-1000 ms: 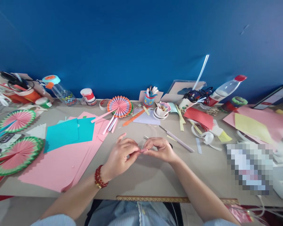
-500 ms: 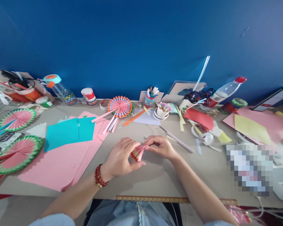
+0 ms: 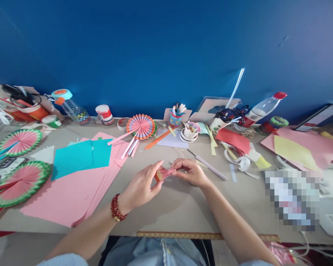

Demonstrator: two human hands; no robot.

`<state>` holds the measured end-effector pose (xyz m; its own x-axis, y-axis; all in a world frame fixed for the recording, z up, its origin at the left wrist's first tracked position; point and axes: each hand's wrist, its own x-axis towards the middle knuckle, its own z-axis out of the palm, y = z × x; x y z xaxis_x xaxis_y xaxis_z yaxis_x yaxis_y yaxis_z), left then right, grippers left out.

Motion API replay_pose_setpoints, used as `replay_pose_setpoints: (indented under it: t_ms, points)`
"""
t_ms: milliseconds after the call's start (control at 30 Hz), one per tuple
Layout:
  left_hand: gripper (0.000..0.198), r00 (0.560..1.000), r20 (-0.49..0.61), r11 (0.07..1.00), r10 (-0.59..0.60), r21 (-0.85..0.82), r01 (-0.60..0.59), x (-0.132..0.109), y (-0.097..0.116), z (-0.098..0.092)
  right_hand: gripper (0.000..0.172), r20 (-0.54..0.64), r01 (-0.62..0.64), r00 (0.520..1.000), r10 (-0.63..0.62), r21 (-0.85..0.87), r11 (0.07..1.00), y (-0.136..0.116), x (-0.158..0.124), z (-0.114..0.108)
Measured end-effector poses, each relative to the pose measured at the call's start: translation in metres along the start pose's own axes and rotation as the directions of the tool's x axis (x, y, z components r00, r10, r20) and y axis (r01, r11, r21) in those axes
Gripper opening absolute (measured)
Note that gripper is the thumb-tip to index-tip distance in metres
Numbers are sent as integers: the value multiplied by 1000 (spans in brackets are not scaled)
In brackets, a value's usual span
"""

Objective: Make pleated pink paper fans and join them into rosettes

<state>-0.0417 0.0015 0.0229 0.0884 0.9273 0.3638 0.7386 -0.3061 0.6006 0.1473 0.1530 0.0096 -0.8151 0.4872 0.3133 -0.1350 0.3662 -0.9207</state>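
Note:
My left hand [image 3: 143,184] and my right hand [image 3: 191,171] meet over the middle of the beige table [image 3: 177,207]. Between them they pinch a small pleated pink paper piece with a red and yellow edge [image 3: 164,173]. The left fingers press its fanned end; the right fingers grip the other end. A red bead bracelet [image 3: 115,207] circles my left wrist.
Large pink sheets [image 3: 72,192] and teal sheets [image 3: 80,157] lie to the left, with finished round paper fans [image 3: 22,181] beyond them. A craft knife [image 3: 208,165] lies just right of my hands. Bottles, cups and paper scraps crowd the back edge by the blue wall.
The pleated piece was pinched flat, fanned out half a second ago, and is now squeezed nearly closed again. Both hands shifted slightly upward.

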Motion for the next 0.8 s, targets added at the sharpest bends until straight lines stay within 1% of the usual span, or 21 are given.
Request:
replay_pose_setpoints:
  t_ms: [167, 267, 367, 567, 700, 800]
  points:
    - [65, 999, 20, 1000, 31, -8, -30, 1, -2, -1, 19, 65, -44, 997, 45, -12, 999, -6, 0, -3]
    - [64, 999, 40, 999, 36, -13, -36, 1, -4, 0, 18, 82, -14, 996, 19, -56, 998, -10, 1, -3]
    - [60, 998, 55, 999, 43, -6, -42, 1, -6, 0, 14, 87, 49, 995, -40, -98, 994, -13, 3, -3]
    - [52, 998, 43, 999, 54, 1, -54, 3, -4, -2, 13, 5, 126, 992, -127, -176, 976, -17, 3, 2]
    - [47, 999, 12, 999, 53, 5, -53, 5, 1, -2, 14, -16, 167, 985, -174, -199, 966, -20, 3, 7]
    - [31, 999, -43, 999, 24, 37, -22, 6, 5, 1, 12, -12, 201, 978, -209, -218, 955, -19, 3, 12]
